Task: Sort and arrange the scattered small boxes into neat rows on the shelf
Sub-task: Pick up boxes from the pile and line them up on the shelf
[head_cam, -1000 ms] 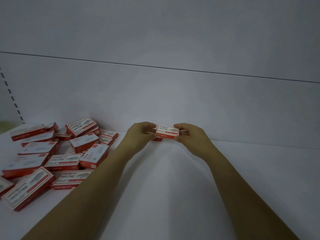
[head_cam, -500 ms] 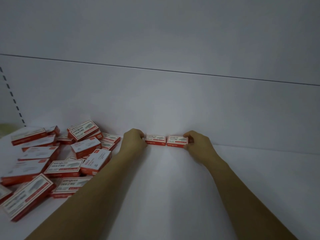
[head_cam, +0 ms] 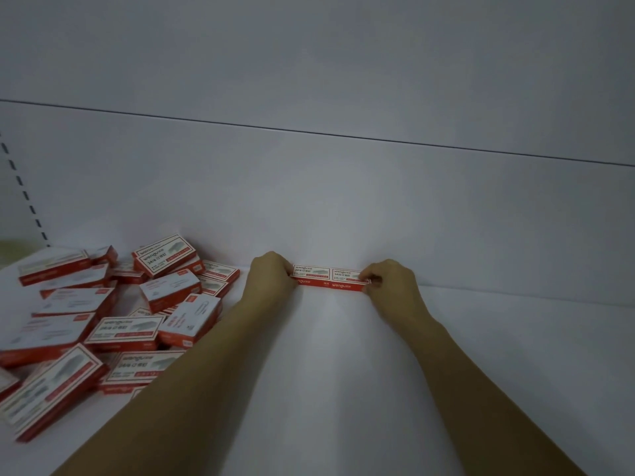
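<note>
Set end to end: left hand [head_cam: 271, 277] grips left box [head_cam: 312, 273], right hand [head_cam: 393, 285] right box [head_cam: 346, 276]; pile [head_cam: 113, 304] (leftward) is nearer left hand.

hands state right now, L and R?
Left hand: grips the left staple box by its end.
Right hand: pinches the right staple box by its end.

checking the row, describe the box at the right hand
The right box is small, flat and looks like cardboard: white printed top, red front edge with white lettering. It lies flat by the back wall, end to end against the left box. The right hand pinches its right end.
</note>
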Demonstrator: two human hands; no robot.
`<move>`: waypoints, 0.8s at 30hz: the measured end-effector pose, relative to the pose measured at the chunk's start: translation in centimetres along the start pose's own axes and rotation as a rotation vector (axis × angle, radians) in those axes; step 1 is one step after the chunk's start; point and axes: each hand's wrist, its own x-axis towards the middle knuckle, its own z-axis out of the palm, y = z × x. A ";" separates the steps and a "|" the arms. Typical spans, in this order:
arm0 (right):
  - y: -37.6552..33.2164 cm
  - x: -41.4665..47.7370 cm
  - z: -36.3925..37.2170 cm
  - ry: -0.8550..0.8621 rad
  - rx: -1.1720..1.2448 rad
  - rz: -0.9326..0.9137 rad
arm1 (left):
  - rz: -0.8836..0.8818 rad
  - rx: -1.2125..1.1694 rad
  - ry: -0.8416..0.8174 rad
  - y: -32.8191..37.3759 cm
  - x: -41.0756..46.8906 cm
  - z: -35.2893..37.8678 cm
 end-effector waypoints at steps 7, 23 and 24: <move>-1.3 0.2 0.0 -0.131 -0.310 -0.067 | 0.057 0.321 -0.033 2.0 -1.1 -1.1; -15.6 -2.8 0.7 -0.434 -0.193 -0.565 | -0.150 0.489 0.158 -6.1 -7.9 -14.1; -16.4 -3.0 1.1 -0.441 -0.195 -0.596 | -0.171 0.497 0.170 -6.8 -8.5 -14.8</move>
